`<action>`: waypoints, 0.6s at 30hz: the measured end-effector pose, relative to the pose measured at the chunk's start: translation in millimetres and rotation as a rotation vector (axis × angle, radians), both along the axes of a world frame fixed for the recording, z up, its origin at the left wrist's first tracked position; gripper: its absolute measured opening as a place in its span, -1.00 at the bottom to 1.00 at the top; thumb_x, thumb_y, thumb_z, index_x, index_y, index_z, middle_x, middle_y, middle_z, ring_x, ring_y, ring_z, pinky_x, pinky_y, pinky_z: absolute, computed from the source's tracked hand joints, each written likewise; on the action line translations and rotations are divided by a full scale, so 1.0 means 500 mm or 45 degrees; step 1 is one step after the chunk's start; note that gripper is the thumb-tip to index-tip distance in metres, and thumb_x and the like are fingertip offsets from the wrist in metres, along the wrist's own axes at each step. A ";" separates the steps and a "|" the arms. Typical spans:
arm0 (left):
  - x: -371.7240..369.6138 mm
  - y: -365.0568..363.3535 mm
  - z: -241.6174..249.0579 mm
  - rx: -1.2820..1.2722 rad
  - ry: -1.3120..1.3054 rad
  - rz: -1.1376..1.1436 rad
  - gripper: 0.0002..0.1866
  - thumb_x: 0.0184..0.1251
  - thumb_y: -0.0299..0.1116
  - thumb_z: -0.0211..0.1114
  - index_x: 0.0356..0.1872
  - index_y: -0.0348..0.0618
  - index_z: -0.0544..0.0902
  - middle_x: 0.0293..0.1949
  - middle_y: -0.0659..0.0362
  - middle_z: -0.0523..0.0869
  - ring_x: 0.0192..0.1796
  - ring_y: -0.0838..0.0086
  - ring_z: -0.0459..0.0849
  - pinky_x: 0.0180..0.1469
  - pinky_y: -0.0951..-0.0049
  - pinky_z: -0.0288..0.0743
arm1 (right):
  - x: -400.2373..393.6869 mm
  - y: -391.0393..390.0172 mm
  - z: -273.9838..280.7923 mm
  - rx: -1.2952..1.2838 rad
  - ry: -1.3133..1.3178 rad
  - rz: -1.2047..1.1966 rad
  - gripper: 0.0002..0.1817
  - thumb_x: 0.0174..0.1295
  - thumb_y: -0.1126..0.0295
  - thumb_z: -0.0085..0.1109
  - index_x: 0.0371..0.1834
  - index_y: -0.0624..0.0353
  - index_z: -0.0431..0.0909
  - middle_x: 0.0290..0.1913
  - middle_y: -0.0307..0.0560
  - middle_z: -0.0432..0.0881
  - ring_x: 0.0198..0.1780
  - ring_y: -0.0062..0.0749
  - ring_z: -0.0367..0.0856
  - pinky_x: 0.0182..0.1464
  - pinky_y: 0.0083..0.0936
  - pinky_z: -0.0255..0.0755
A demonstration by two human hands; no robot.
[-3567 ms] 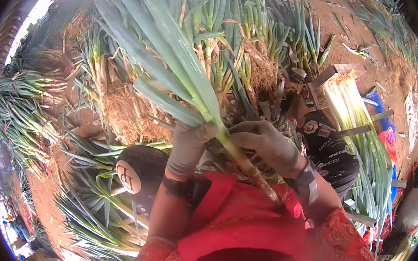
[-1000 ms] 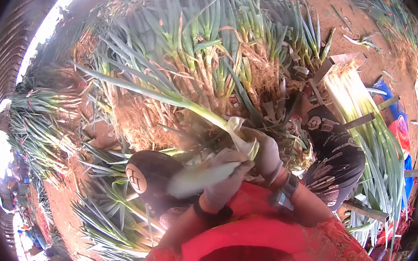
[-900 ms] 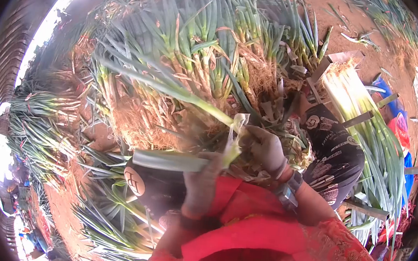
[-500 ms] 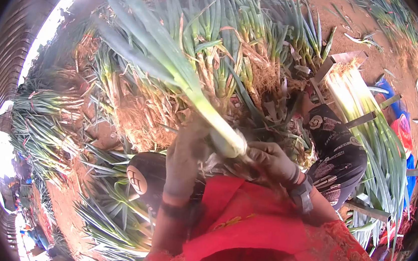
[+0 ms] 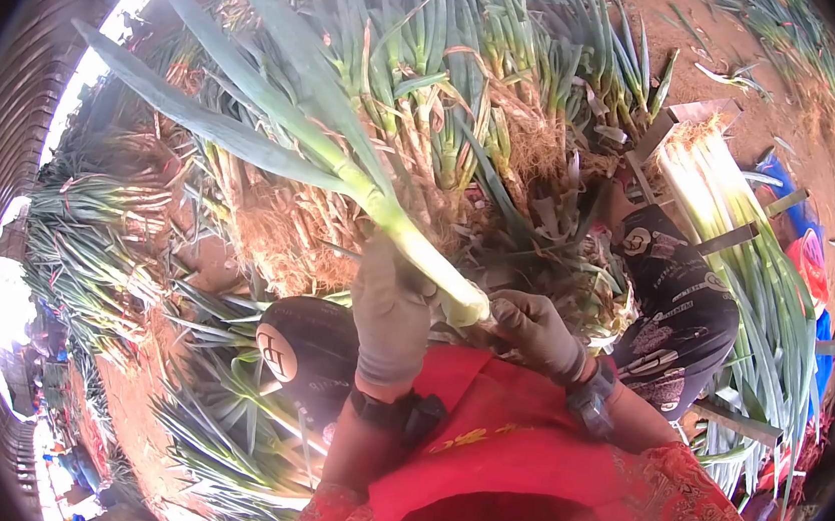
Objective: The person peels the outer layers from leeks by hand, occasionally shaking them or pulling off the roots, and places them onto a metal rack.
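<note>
A large green onion (image 5: 424, 249) slants across the middle of the view, its long leaves spread toward the upper left and its pale base near my lap. My left hand (image 5: 388, 310), in a light glove, is closed against the underside of the stalk; some of its fingers are hidden behind it. At the base end, my gloved right hand (image 5: 536, 334) has thumb and fingers pinched together, touching the tip. Whether it grips roots or a peeled skin there cannot be made out. A red apron (image 5: 509, 460) lies under both hands.
Rooted green onions (image 5: 426, 70) stand piled ahead, with more bundles (image 5: 100, 220) on the left. A metal rack (image 5: 731, 238) on the right holds whitened, trimmed onions (image 5: 767, 284). Loose peelings (image 5: 606, 289) lie between my knees. Bare soil (image 5: 651, 27) shows at the back.
The onion's leaves have swung and fanned out to the left, and its base sits slightly lower. My left hand has moved a little right; my right hand stays at the base.
</note>
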State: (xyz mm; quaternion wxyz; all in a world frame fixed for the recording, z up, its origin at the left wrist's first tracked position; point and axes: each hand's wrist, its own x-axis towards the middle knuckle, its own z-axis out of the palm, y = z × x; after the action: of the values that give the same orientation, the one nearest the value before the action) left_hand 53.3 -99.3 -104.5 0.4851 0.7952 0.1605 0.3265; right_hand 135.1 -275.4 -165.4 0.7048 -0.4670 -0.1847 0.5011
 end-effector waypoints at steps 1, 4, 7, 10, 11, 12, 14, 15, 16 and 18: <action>0.001 -0.001 0.001 0.137 0.022 0.048 -0.67 0.26 -0.73 0.07 0.02 -0.24 0.55 -0.34 0.21 0.60 -0.30 0.55 0.60 -0.28 0.48 0.52 | -0.004 0.003 -0.020 0.016 -0.028 -0.009 -0.54 0.46 -0.01 0.10 -0.09 0.25 0.60 -0.33 -0.30 0.57 -0.30 -0.67 0.52 -0.23 -0.67 0.42; 0.003 0.000 0.010 0.445 0.081 0.170 -0.74 0.24 -0.69 0.10 -0.08 -0.24 0.56 -0.37 0.21 0.58 -0.30 0.52 0.57 -0.27 0.46 0.49 | -0.011 0.010 -0.026 -0.014 -0.093 -0.088 -0.55 0.47 0.01 0.10 -0.08 0.27 0.61 -0.37 -0.29 0.58 -0.32 -0.66 0.51 -0.24 -0.66 0.42; -0.009 0.023 0.009 0.468 0.152 0.123 -0.85 0.24 -0.65 0.13 -0.20 -0.26 0.56 -0.40 0.18 0.57 -0.31 0.49 0.55 -0.26 0.46 0.46 | -0.014 0.006 -0.005 -0.106 -0.216 -0.154 -0.56 0.47 0.04 0.10 -0.08 0.29 0.61 -0.38 -0.27 0.60 -0.35 -0.66 0.51 -0.26 -0.65 0.42; -0.024 0.026 0.019 0.227 0.263 -0.081 -0.90 0.26 -0.63 0.12 -0.25 -0.27 0.56 -0.39 0.16 0.58 -0.33 0.47 0.54 -0.26 0.47 0.45 | -0.007 0.002 -0.004 -0.139 -0.222 -0.152 -0.48 0.48 -0.01 0.06 0.01 0.34 0.58 -0.32 -0.29 0.61 -0.34 -0.72 0.46 -0.28 -0.68 0.37; -0.023 0.019 0.006 0.079 0.278 -0.081 -0.90 0.27 -0.62 0.11 -0.25 -0.27 0.55 -0.39 0.16 0.58 -0.33 0.48 0.54 -0.26 0.46 0.44 | -0.005 0.000 -0.006 -0.139 -0.197 -0.143 -0.44 0.48 -0.04 0.04 0.05 0.37 0.57 -0.29 -0.30 0.61 -0.33 -0.75 0.43 -0.28 -0.70 0.35; -0.022 0.007 -0.003 -0.112 0.230 -0.051 -0.91 0.30 -0.61 0.10 -0.25 -0.26 0.56 -0.40 0.18 0.58 -0.34 0.49 0.53 -0.25 0.46 0.44 | -0.002 0.001 -0.003 -0.118 -0.203 -0.138 -0.45 0.49 -0.03 0.04 0.05 0.36 0.57 -0.30 -0.31 0.60 -0.34 -0.76 0.42 -0.29 -0.70 0.34; -0.005 -0.032 0.017 -0.532 0.045 0.054 -0.93 0.36 -0.56 0.11 -0.25 -0.23 0.56 -0.40 0.22 0.58 -0.34 0.52 0.52 -0.25 0.47 0.43 | -0.001 -0.001 0.006 -0.080 -0.211 -0.137 -0.47 0.50 -0.01 0.04 0.04 0.36 0.58 -0.32 -0.33 0.59 -0.34 -0.77 0.39 -0.30 -0.71 0.32; -0.002 -0.035 0.027 -0.542 0.035 0.069 -0.94 0.40 -0.52 0.11 -0.24 -0.21 0.56 -0.39 0.23 0.58 -0.34 0.53 0.52 -0.25 0.48 0.43 | -0.003 -0.001 0.003 -0.099 -0.229 -0.161 -0.46 0.49 -0.01 0.04 0.03 0.36 0.59 -0.33 -0.34 0.58 -0.35 -0.77 0.39 -0.30 -0.71 0.31; 0.001 -0.039 0.036 -0.552 0.026 0.085 -0.93 0.43 -0.48 0.12 -0.23 -0.20 0.56 -0.39 0.25 0.58 -0.34 0.54 0.52 -0.24 0.49 0.43 | -0.006 0.000 0.000 -0.116 -0.249 -0.181 -0.46 0.49 -0.02 0.05 0.03 0.35 0.59 -0.34 -0.35 0.58 -0.35 -0.77 0.38 -0.30 -0.71 0.31; -0.005 -0.019 0.038 -0.432 0.088 0.003 -0.91 0.49 -0.40 0.13 -0.20 -0.17 0.56 -0.37 0.27 0.58 -0.32 0.54 0.54 -0.22 0.50 0.44 | -0.007 0.003 0.003 -0.130 -0.282 -0.187 -0.45 0.48 -0.04 0.06 0.03 0.36 0.59 -0.35 -0.36 0.57 -0.35 -0.77 0.37 -0.30 -0.72 0.31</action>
State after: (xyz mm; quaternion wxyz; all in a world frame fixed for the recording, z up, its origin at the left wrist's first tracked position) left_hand 51.0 -108.8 -85.7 0.6062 0.7123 0.2309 0.2679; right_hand 131.5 -273.8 -164.1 0.6903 -0.5669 -0.2009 0.4022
